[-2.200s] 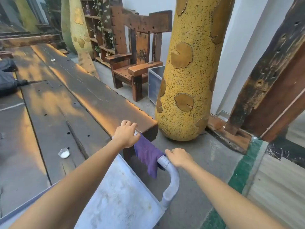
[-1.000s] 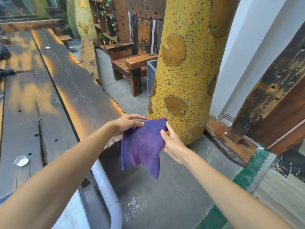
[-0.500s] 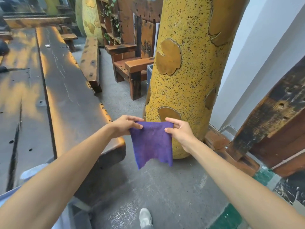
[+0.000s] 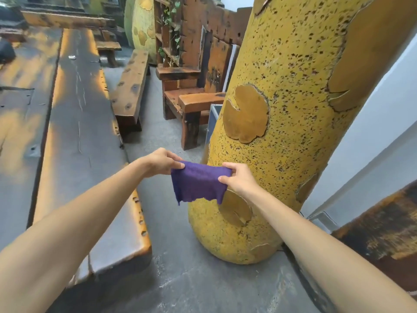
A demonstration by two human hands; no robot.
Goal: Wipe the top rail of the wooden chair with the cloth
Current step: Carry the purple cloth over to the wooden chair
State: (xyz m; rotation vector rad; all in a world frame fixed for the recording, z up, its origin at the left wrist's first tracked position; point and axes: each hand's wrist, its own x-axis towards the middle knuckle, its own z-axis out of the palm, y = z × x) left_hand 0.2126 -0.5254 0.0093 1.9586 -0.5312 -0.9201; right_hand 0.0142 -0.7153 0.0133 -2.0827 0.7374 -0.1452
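left hand (image 4: pixel 160 162) and right hand (image 4: pixel 237 178) pinch purple cloth (image 4: pixel 198 184) taut by top corners, likely readying fold; wooden chair (image 4: pixel 191 91) ahead, top rail (image 4: pixel 212 18) unwiped.

Two hands, left hand (image 4: pixel 161 162) and right hand (image 4: pixel 237 179), one cloth (image 4: pixel 198 184), one chair (image 4: pixel 191 96).

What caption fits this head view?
Both hands, left and right, stretch a purple cloth beside a yellow pillar, the wooden chair ahead.
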